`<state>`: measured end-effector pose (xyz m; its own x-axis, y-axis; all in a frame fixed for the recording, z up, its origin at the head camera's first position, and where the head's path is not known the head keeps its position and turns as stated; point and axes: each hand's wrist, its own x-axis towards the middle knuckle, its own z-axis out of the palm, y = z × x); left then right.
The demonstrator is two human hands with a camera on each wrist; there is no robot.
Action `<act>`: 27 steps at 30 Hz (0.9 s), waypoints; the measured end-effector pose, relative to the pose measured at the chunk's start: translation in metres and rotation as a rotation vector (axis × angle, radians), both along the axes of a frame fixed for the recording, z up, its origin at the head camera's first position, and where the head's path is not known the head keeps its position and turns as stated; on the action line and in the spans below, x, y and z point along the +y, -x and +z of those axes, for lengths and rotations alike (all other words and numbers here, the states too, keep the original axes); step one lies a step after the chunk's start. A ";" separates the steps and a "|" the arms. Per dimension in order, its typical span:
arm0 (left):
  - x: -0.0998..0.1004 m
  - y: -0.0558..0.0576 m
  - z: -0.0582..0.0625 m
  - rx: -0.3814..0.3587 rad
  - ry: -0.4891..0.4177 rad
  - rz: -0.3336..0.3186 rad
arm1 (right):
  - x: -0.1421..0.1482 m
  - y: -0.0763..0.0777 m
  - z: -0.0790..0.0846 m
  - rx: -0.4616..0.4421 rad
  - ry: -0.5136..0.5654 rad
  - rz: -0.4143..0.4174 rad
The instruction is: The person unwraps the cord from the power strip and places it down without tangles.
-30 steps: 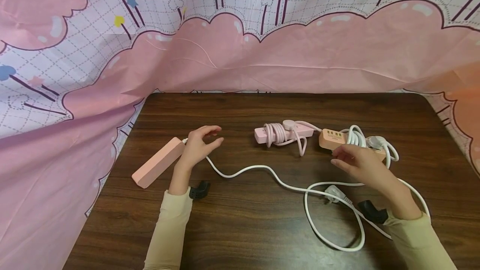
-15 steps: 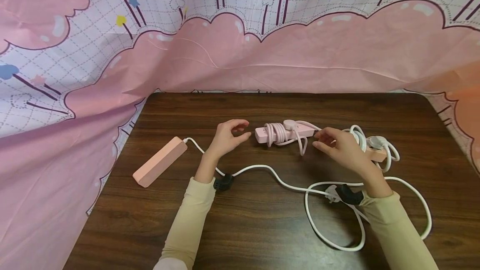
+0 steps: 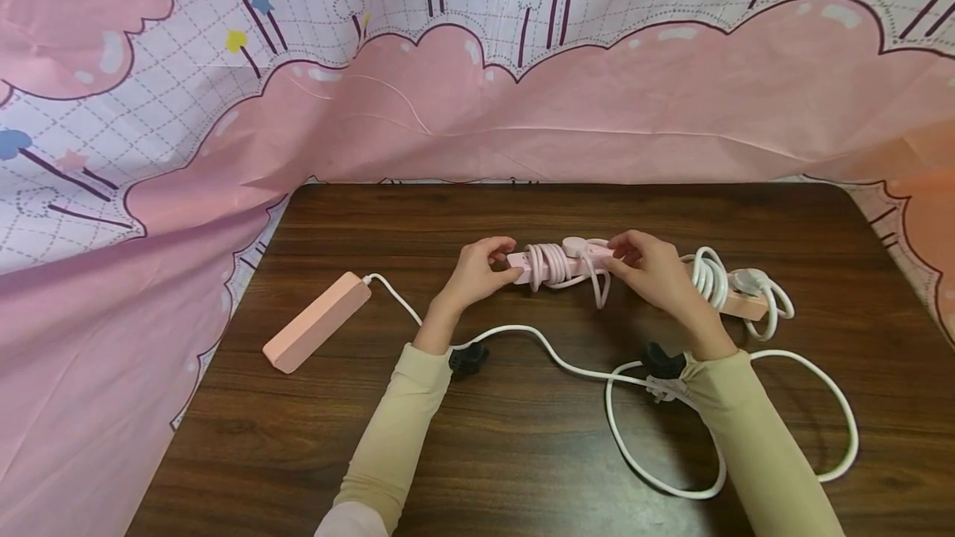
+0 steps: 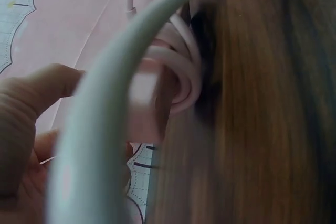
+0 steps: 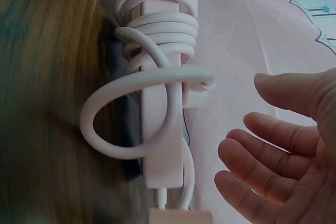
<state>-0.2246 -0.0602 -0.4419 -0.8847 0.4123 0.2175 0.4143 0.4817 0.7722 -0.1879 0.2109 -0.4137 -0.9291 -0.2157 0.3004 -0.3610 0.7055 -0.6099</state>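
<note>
The pink power strip [image 5: 154, 103] looks smooth plastic.

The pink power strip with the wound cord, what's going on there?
A person is reaching for it. The left hand is at the left end of the pink power strip, though contact is hard to tell; the right hand is by its right end, open and apart from it. The strip lies on the table. An orange power strip sits to the right; a peach one lies left, its white cable unwound.
</note>
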 end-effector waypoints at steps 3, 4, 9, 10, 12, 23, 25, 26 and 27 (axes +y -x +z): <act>0.003 0.001 -0.003 -0.018 0.033 0.004 | -0.004 0.005 -0.002 -0.006 0.013 -0.001; 0.004 0.002 -0.003 -0.029 0.043 0.009 | -0.006 0.006 -0.003 -0.008 0.017 0.000; 0.009 0.003 -0.004 -0.078 0.071 0.050 | -0.011 0.012 -0.005 -0.037 0.024 -0.014; 0.010 0.003 -0.005 -0.090 0.071 0.055 | -0.011 0.013 -0.005 -0.046 0.025 -0.018; 0.012 0.004 -0.006 -0.110 0.079 0.062 | -0.013 0.014 -0.005 -0.064 0.030 -0.025; 0.020 0.010 -0.015 -0.188 0.088 0.099 | -0.017 0.018 -0.006 -0.100 0.031 -0.035; 0.021 0.010 -0.017 -0.225 0.064 0.117 | -0.017 0.018 -0.006 -0.103 0.033 -0.036; 0.021 0.011 -0.018 -0.246 0.047 0.126 | -0.017 0.018 -0.006 -0.102 0.032 -0.037; 0.021 0.011 -0.019 -0.268 0.028 0.134 | -0.017 0.018 -0.006 -0.101 0.031 -0.037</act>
<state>-0.2355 -0.0389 -0.4604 -0.9559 0.2908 -0.0413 0.1286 0.5406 0.8314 -0.2060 0.1935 -0.4199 -0.9622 -0.1722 0.2110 -0.2704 0.6974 -0.6637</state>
